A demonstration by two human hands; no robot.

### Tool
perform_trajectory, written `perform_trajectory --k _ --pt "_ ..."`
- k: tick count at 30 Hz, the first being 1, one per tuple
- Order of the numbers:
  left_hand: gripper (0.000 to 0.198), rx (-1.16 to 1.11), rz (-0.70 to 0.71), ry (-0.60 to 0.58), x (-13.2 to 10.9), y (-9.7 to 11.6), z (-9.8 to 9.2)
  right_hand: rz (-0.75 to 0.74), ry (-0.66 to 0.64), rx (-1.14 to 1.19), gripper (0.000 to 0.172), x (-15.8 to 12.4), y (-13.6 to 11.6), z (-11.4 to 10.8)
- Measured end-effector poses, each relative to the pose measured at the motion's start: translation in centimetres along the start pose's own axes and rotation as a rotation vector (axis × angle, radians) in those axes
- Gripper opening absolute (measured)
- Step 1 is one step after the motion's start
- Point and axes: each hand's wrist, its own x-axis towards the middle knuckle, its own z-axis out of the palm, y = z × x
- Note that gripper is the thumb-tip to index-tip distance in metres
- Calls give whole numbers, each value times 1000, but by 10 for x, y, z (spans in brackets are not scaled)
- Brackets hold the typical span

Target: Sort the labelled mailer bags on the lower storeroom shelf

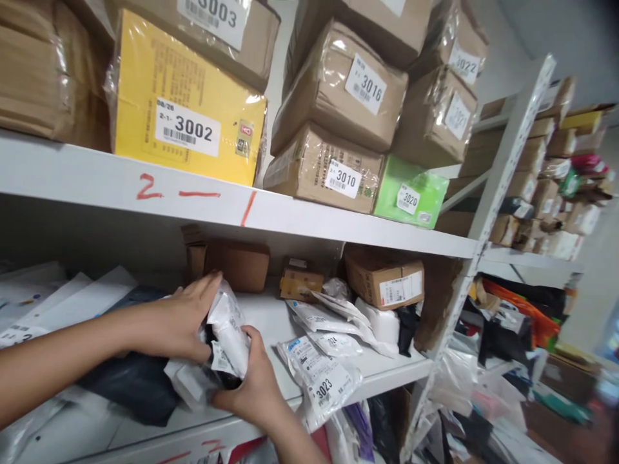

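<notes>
Both of my hands grip a small bundle of white plastic parcels above the lower shelf. My left hand wraps its left side, fingers over the top edge. From the right and below, my right hand clasps it with the thumb along its side. A black item with a white label shows at the bundle's lower part, partly covered by my fingers. Just left of the hands lies a dark plastic parcel. To the right, a white parcel labelled 3023 hangs over the shelf's front edge.
On the upper shelf stand a yellow box, a green box and several brown cartons. An open brown carton and a small box sit at the back of the lower shelf. A white metal post rises at right.
</notes>
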Motion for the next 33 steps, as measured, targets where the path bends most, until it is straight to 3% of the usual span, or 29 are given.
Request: perform_trajectory --k 1,3,6,7,8,11,14,18,20,24,26,29,31,33 --pt "102 1 38 4 0 1 -1 2 -6 -6 106 -4 -3 -1" --pt "92 -35 184 -46 2 5 -2 -30 -65 -111 110 -18 -14 -13" --pt "61 -67 334 -99 4 6 -4 -123 -202 -471 91 -50 -32 -58" --pt "58 -71 334 -100 5 6 -5 -140 -238 -588 78 -60 -34 -76" --pt "59 -71 322 -103 5 5 -5 -140 -269 -682 79 -68 -34 -95" --pt "61 -66 313 -125 6 1 -7 -73 -282 -870 82 -77 -19 -136" --pt "59 -54 348 -127 10 -1 -9 -115 -251 -890 65 -68 3 -148" --pt "54 -25 406 -115 17 -2 -11 -94 -153 -968 72 -48 15 -137" --pt "52 -16 417 -120 19 -3 -12 -21 -20 -990 72 -37 12 -126" --pt "56 -53 363 -200 18 -2 -20 9 314 -686 39 -16 -6 -81" --pt "70 -53 289 -241 20 5 -25 -67 307 -526 36 -8 -16 -48" --pt "93 18 264 -121 31 28 -26 -183 279 -506 49 -5 -23 -11" --pt "78 72 327 -138 42 47 -22 -178 207 -507 55 -9 -21 -11" --pt "63 116 358 -263 52 63 -15 -208 120 -467 51 -15 -13 -33"
